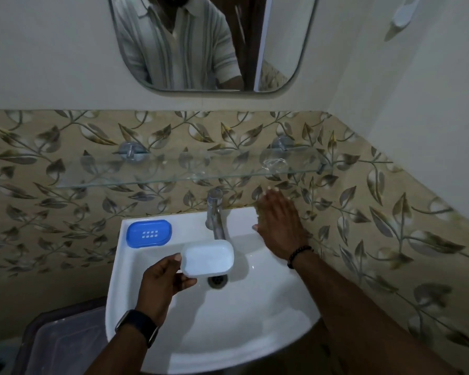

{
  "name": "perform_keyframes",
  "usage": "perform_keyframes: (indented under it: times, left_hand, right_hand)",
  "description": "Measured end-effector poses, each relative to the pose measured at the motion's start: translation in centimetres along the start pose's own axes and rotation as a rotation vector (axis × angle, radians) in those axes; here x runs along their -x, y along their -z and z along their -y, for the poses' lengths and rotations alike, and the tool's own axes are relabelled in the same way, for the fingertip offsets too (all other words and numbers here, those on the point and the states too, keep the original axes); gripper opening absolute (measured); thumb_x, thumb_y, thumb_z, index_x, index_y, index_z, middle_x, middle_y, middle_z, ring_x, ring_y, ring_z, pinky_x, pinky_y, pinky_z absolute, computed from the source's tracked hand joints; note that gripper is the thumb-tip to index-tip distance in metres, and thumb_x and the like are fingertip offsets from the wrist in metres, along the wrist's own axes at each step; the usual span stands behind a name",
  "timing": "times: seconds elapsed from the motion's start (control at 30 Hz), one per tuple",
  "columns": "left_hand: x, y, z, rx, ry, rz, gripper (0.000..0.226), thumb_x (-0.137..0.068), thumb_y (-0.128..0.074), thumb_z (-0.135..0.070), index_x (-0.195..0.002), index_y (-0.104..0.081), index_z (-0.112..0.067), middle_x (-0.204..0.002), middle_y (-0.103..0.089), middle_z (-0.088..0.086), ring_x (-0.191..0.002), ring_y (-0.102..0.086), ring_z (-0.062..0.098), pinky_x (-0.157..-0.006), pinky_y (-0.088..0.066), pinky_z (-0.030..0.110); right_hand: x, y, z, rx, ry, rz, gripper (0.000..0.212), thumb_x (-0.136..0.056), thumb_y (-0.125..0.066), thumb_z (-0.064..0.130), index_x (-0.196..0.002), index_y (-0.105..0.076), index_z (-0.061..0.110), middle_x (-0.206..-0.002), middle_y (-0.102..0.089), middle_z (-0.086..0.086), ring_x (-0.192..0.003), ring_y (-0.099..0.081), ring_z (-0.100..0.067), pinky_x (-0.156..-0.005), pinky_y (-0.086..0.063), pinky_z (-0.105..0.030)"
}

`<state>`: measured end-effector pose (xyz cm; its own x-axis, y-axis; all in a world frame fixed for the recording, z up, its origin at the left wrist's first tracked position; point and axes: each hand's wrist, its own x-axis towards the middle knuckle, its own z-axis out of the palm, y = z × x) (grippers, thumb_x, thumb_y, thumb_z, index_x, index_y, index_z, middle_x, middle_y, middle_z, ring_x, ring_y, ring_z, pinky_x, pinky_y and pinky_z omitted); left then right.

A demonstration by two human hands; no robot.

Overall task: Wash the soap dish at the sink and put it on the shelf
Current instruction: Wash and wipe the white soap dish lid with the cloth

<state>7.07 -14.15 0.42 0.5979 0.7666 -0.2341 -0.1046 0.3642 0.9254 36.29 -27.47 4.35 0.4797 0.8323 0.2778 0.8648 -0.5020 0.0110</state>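
Observation:
My left hand (164,286) holds the white soap dish tray (207,257) by its near left corner, hollow side up, over the white sink (173,347) just below the chrome tap (215,212). The dish's blue slotted part (149,234) lies on the sink's back left corner. My right hand (279,226) is stretched flat, palm down and fingers extended, over the sink's back right corner. A yellowish, sponge-like thing (258,213) peeks out at its left edge. The glass shelf (173,174) runs along the wall above the tap. I see no water running.
A mirror (209,41) hangs above the shelf and reflects a striped shirt. The drain (217,280) is just below the held dish. A clear lidded plastic bin (65,339) stands on the floor to the left of the sink. Leaf-patterned tiles cover the walls.

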Motion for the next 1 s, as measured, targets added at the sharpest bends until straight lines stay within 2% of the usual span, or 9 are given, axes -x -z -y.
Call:
perform_keyframes:
  times: [0.2,0.3,0.37,0.4,0.6,0.73,0.8,0.9,1.0]
  left_hand:
    - [0.6,0.9,-0.2,-0.038,0.013,-0.109,0.021,-0.099,-0.060,-0.026,-0.111,-0.078,-0.021,-0.103,-0.077,0.018,-0.088,-0.068,0.038,-0.076,-0.063,0.046]
    - [0.9,1.4,-0.4,-0.055,0.012,-0.131,0.020,-0.097,-0.063,-0.027,-0.110,-0.078,-0.027,-0.106,-0.078,0.011,-0.093,-0.073,0.040,-0.077,-0.062,0.052]
    - [0.9,1.7,-0.6,-0.058,0.020,-0.156,0.020,-0.095,-0.064,-0.026,-0.108,-0.078,-0.023,-0.106,-0.078,0.011,-0.091,-0.073,0.041,-0.075,-0.062,0.050]
    - [0.8,1.8,-0.6,-0.055,0.026,-0.166,0.020,-0.095,-0.064,-0.026,-0.108,-0.079,-0.020,-0.105,-0.078,0.013,-0.088,-0.073,0.039,-0.074,-0.063,0.048]
    - [0.6,0.8,-0.8,0.044,0.012,-0.181,0.022,-0.096,-0.062,-0.020,-0.111,-0.077,-0.014,-0.102,-0.077,0.018,-0.090,-0.065,0.042,-0.078,-0.061,0.053]
    - [0.9,0.3,-1.4,0.093,0.010,-0.193,0.020,-0.097,-0.062,-0.018,-0.107,-0.079,-0.013,-0.102,-0.075,0.021,-0.090,-0.061,0.041,-0.084,-0.059,0.056]
    - [1.1,0.2,-1.7,0.107,-0.003,-0.198,0.020,-0.097,-0.062,-0.018,-0.108,-0.078,-0.011,-0.106,-0.074,0.024,-0.089,-0.062,0.039,-0.084,-0.059,0.057]
    - [1.3,0.2,-1.9,0.110,-0.044,-0.236,0.023,-0.095,-0.065,-0.021,-0.108,-0.076,-0.006,-0.091,-0.074,0.022,-0.077,-0.063,0.031,-0.076,-0.062,0.048]
    - [1.4,0.2,-1.8,0.092,-0.077,-0.249,0.019,-0.096,-0.065,-0.022,-0.100,-0.078,-0.010,-0.092,-0.077,0.019,-0.073,-0.069,0.027,-0.072,-0.063,0.042]
  right_hand:
    - [-3.2,-3.9,-2.5,-0.013,-0.156,0.127,0.086,-0.096,-0.046,0.054,-0.160,-0.005,0.015,-0.168,0.000,-0.014,-0.156,0.002,-0.032,-0.125,-0.002,-0.053]
    - [-3.7,-6.1,-3.4,-0.035,-0.165,0.359,0.073,-0.100,-0.043,0.039,-0.160,-0.004,0.024,-0.169,0.006,-0.013,-0.155,0.001,-0.034,-0.125,-0.005,-0.054]
    - [-3.4,-7.1,-3.6,-0.044,-0.136,0.535,0.068,-0.103,-0.039,0.027,-0.161,-0.003,0.025,-0.169,0.005,-0.012,-0.155,-0.001,-0.034,-0.126,-0.005,-0.050]
    - [-3.2,-7.4,-3.6,-0.050,-0.132,0.546,0.067,-0.104,-0.037,0.022,-0.161,-0.002,0.026,-0.169,0.005,-0.010,-0.155,-0.001,-0.033,-0.126,-0.004,-0.048]
    - [-2.8,-7.5,-4.5,-0.127,-0.139,0.286,0.059,-0.101,-0.034,0.001,-0.155,-0.033,0.024,-0.164,-0.029,-0.003,-0.151,-0.026,-0.021,-0.123,-0.015,-0.030]
    - [-2.0,-7.4,-4.3,-0.177,-0.216,0.231,0.046,-0.104,-0.037,0.009,-0.148,-0.047,0.021,-0.151,-0.050,-0.002,-0.138,-0.046,-0.022,-0.115,-0.035,-0.034]
    - [-1.8,-6.7,-4.0,-0.387,-0.329,0.190,0.042,-0.103,-0.044,0.008,-0.143,-0.054,0.017,-0.145,-0.057,-0.006,-0.133,-0.052,-0.027,-0.114,-0.038,-0.036]
    - [-1.6,-4.7,-2.6,-0.825,-0.571,-0.050,0.035,-0.099,-0.051,-0.001,-0.129,-0.067,0.008,-0.125,-0.070,-0.010,-0.117,-0.064,-0.034,-0.095,-0.045,-0.022]
    - [-0.4,-0.9,1.2,-1.096,-0.598,-0.277,0.035,-0.095,-0.061,0.000,-0.125,-0.069,0.016,-0.114,-0.071,0.009,-0.113,-0.067,-0.018,-0.094,-0.047,-0.024]
